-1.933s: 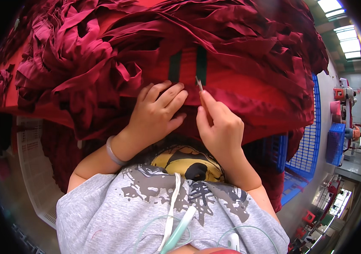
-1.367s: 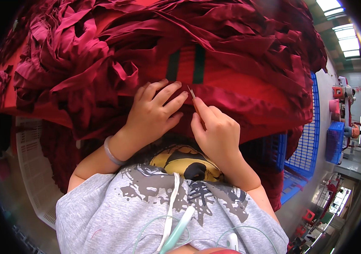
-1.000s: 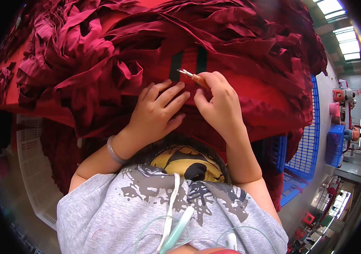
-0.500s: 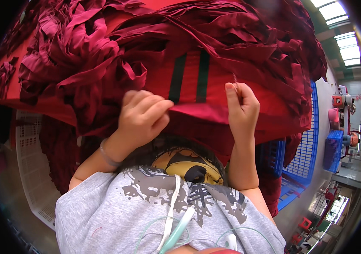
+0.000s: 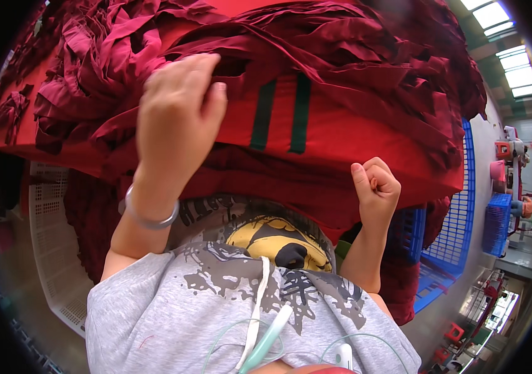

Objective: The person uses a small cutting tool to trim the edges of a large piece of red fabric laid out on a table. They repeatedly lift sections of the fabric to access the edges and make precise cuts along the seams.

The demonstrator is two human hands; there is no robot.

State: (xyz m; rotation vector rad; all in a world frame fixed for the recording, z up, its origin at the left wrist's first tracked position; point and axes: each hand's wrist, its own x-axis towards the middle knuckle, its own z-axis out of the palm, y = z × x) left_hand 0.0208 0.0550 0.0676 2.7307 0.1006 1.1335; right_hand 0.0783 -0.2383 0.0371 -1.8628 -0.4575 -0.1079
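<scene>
Having a white slotted basket (image 5: pixel 54 268) at far left, below the desk (image 5: pixel 350 142), then crimson cloth (image 5: pixel 107 75) heaped in loose folds across the desk's red cover. Wearing a pale bracelet (image 5: pixel 155 223) and holding the left hand (image 5: pixel 178 112), slightly blurred, over the heap, half open with fingers together and thumb apart; cannot tell whether touching or gripping cloth. Facing two dark green stripes (image 5: pixel 263 115) at centre, with darker cloth (image 5: pixel 259 171) along the near edge. Clenching the right hand (image 5: pixel 378 187) around a mostly hidden orange-brown handle (image 5: pixel 373 183), near that edge. Having a blue lattice basket (image 5: pixel 456 215) at far right.
</scene>
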